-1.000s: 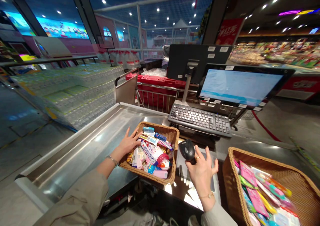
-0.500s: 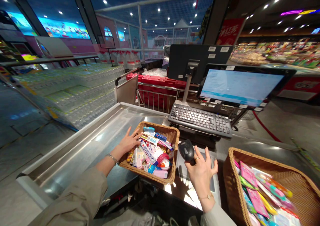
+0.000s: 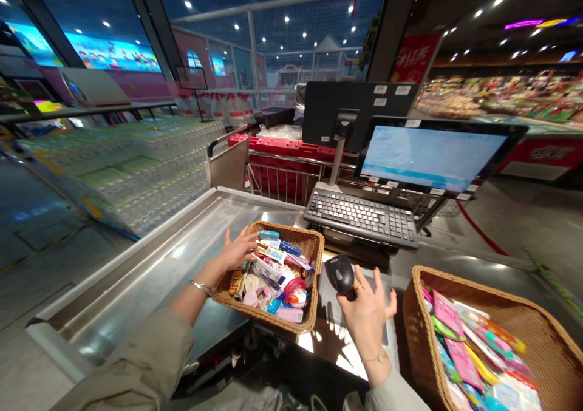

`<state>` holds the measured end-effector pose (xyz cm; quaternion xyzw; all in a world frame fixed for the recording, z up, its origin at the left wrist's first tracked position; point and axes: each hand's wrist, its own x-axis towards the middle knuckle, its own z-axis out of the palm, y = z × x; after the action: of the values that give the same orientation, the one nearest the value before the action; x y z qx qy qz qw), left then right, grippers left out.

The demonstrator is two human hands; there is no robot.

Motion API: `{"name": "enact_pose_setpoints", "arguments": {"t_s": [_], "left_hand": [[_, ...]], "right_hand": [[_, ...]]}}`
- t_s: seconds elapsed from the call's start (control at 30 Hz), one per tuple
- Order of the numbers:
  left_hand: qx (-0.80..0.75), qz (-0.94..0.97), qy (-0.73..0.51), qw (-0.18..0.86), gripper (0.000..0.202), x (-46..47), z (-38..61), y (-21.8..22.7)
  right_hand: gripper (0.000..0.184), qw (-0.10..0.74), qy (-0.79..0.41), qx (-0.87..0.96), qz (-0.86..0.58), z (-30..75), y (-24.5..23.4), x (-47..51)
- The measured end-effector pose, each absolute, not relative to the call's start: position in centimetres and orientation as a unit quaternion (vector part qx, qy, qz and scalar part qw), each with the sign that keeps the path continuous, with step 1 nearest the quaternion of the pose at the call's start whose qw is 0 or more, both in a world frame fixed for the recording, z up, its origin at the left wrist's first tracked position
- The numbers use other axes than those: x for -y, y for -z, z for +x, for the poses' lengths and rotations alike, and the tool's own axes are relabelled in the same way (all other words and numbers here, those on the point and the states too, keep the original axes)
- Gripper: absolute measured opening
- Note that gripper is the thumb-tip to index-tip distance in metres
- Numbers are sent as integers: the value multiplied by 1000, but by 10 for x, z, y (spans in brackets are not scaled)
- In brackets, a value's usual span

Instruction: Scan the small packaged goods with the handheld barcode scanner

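Observation:
My left hand (image 3: 239, 252) is over the left side of a brown woven basket (image 3: 320, 259) full of small packaged goods. Its thumb and fingertips close on the upper end of a long white-and-purple packet (image 3: 268, 275), which looks blurred and slightly tilted. Beside this basket, my right hand (image 3: 365, 311) holds a black handheld barcode scanner (image 3: 339, 272) by its handle. Some fingers of that hand are spread away from the handle. The scanner's head points up and left, toward the basket. A red-lidded round container (image 3: 295, 291) lies among the goods.
A second woven basket (image 3: 416, 332) with colourful packets stands at the right. Behind the scanner are a keyboard (image 3: 359, 215) and a lit monitor (image 3: 432, 156). The metal counter (image 3: 182, 265) has a raised edge. Beyond it stands a cart (image 3: 282, 177) with red crates.
The long packet has shifted and blurred under my left fingers, and that hand has drawn slightly up and left. My right hand and the scanner stay nearly still.

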<state>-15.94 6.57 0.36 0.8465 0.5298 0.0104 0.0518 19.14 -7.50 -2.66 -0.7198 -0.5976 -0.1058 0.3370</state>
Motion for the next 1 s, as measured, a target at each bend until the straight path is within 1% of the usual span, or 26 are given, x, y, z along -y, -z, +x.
{"name": "enact_pose_setpoints", "arguments": {"t_s": [0.1, 0.2, 0.3, 0.4, 0.53, 0.6, 0.8, 1.0], "left_hand": [[-581, 809, -53, 78, 16, -61, -140, 17], [-620, 778, -62, 85, 17, -56, -124, 36], [-643, 761, -71, 46, 15, -53, -117, 48], [-624, 779, -67, 6, 17, -52, -115, 53], [-571, 820, -51, -1, 32, -50, -114, 57], [-554, 831, -49, -5, 34, -48, -112, 59], [-554, 831, -55, -15, 25, -46, -106, 64], [-551, 832, -58, -28, 15, -44, -98, 59]], "right_hand": [[28, 339, 110, 594, -721, 192, 25, 75], [29, 333, 107, 590, -728, 195, 24, 76], [29, 333, 111, 582, -733, 197, 25, 78], [28, 334, 115, 580, -734, 199, 25, 78], [28, 333, 114, 577, -737, 200, 26, 77], [27, 336, 116, 577, -735, 199, 25, 77], [27, 339, 112, 576, -735, 202, 25, 77], [27, 338, 108, 578, -735, 207, 28, 78]]}}
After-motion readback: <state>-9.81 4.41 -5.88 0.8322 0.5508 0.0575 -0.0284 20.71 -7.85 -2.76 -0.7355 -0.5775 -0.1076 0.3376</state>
